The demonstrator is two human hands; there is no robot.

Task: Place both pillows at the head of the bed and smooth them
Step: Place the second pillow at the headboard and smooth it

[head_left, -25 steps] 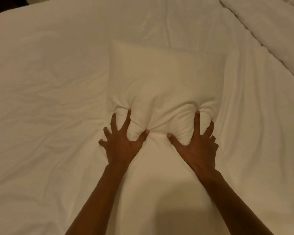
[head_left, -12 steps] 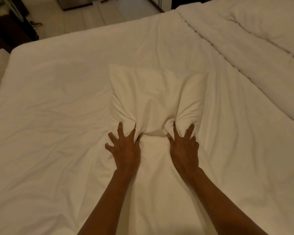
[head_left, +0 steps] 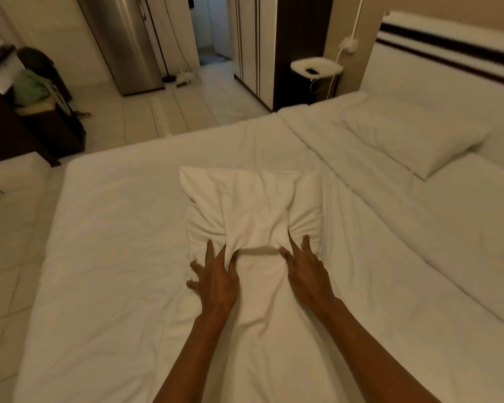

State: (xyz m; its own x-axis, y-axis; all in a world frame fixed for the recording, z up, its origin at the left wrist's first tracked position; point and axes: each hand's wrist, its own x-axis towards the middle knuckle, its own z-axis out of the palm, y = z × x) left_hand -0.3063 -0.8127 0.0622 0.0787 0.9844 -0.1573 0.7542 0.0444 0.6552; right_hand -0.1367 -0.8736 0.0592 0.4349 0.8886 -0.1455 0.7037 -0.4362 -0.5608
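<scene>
Fingers point(head_left: 209, 251) spread and dug in: left hand point(head_left: 216, 282) and right hand point(head_left: 309, 274) both bunch the near edge of pillow point(head_left: 253, 205), mid-bed point(head_left: 114, 257) (cloth puckered); second pillow point(head_left: 410, 138) lies by headboard point(head_left: 448, 50).

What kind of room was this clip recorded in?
Most likely a bedroom, perhaps a hotel room: a wide bed in white linen, a headboard, a pillow beside it, and a small bedside shelf.
</scene>
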